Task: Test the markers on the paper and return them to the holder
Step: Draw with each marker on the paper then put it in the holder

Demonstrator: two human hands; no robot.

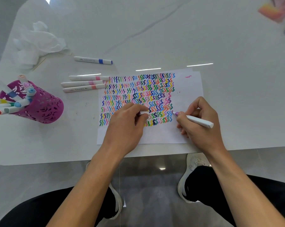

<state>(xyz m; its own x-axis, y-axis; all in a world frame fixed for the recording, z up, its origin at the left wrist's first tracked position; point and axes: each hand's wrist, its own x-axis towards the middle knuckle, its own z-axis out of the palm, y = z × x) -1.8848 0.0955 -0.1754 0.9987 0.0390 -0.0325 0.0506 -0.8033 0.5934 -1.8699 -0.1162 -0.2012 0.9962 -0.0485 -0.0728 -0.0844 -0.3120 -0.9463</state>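
A white sheet of paper [189,89] covered in rows of coloured squiggles lies near the table's front edge. My right hand [199,122] grips a white marker [199,121] with a purple tip, and the tip touches the paper at the right end of the squiggles. My left hand [127,126] rests on the paper and holds a small white cap [144,112] between its fingers. A purple perforated holder [43,104] with several markers stands at the left.
Three pink-banded markers [85,83] lie left of the paper, a blue-banded marker [93,60] farther back. Crumpled white tissue [36,41] sits at the back left. The table's front edge runs just below the paper; my legs and shoes show beneath it.
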